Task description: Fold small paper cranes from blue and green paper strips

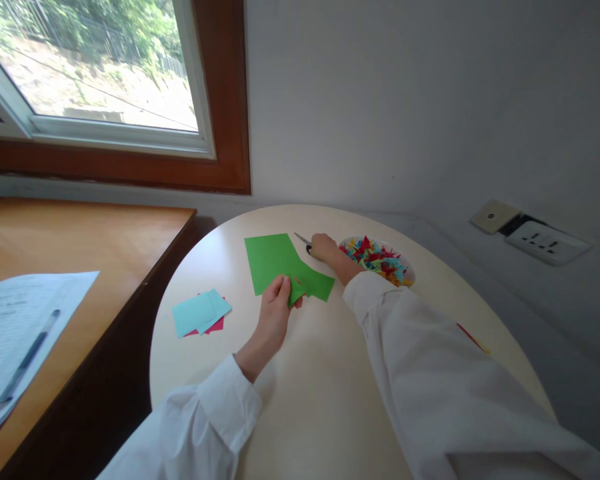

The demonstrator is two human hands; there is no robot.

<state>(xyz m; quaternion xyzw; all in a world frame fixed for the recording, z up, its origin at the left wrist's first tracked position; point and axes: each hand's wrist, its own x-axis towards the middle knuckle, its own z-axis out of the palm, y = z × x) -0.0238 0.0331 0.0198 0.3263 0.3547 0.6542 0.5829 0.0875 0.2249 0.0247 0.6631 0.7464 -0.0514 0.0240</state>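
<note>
My left hand [276,308] pinches a small cut piece of green paper [296,291] between thumb and fingers. Under and beyond it, a larger green sheet [273,257] lies on the table, with a green strip [322,285] at its right. Farther back, my right hand [324,248] is closed around the black handles of a pair of scissors [303,239], whose blades point to the far left. Just right of that wrist stands a bowl full of colourful paper scraps [373,255], partly hidden by my sleeve.
Light blue paper pieces [200,313] lie over red ones [215,327] on the left of the round white table [280,427]. A thin red and yellow paper edge [473,338] shows at the right. A wooden desk [105,233] holds written sheets [0,320] and a pen [30,357].
</note>
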